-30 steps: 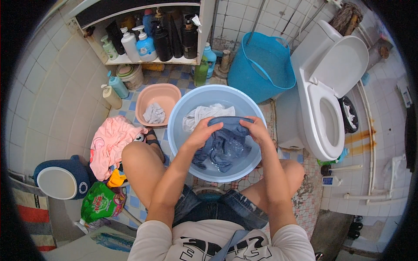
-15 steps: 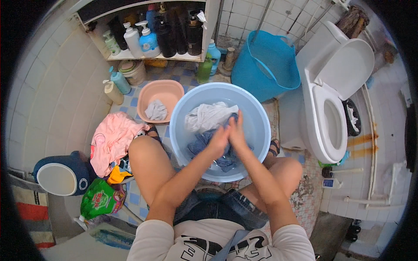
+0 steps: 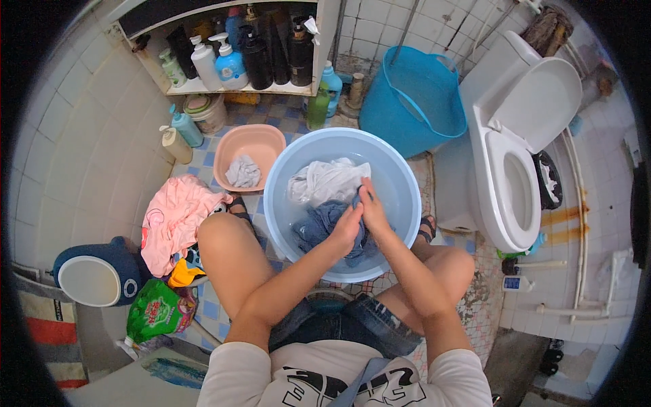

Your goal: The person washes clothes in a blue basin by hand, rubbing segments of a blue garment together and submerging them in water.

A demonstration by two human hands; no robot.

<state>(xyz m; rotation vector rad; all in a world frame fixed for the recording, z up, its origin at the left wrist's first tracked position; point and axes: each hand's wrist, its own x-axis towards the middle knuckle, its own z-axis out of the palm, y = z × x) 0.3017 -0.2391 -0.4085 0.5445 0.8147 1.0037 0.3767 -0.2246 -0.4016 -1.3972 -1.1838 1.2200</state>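
A light blue round basin (image 3: 273, 203) stands between my knees with water in it. Inside it a dark blue garment (image 3: 317, 222) lies bunched and wet, and a white cloth (image 3: 324, 180) lies beyond it. My left hand (image 3: 348, 229) and my right hand (image 3: 373, 209) press together over the basin's right half, the right one slightly farther away. Part of the blue garment is pinched between them, a bit of it showing by the fingertips. The palms and most of the held fabric are hidden.
A pink basin (image 3: 224, 152) with a pale cloth stands at the far left. Pink clothing (image 3: 173, 220) and a green detergent bag (image 3: 152, 312) lie on the left. A blue tub (image 3: 380, 102) and a toilet (image 3: 498, 203) stand on the right. Bottles fill a shelf (image 3: 193, 88).
My hands have rubbed against each other, the left sliding slightly back toward me. The blue garment's folds have shifted, and less of it shows between my hands. The white cloth stays in place.
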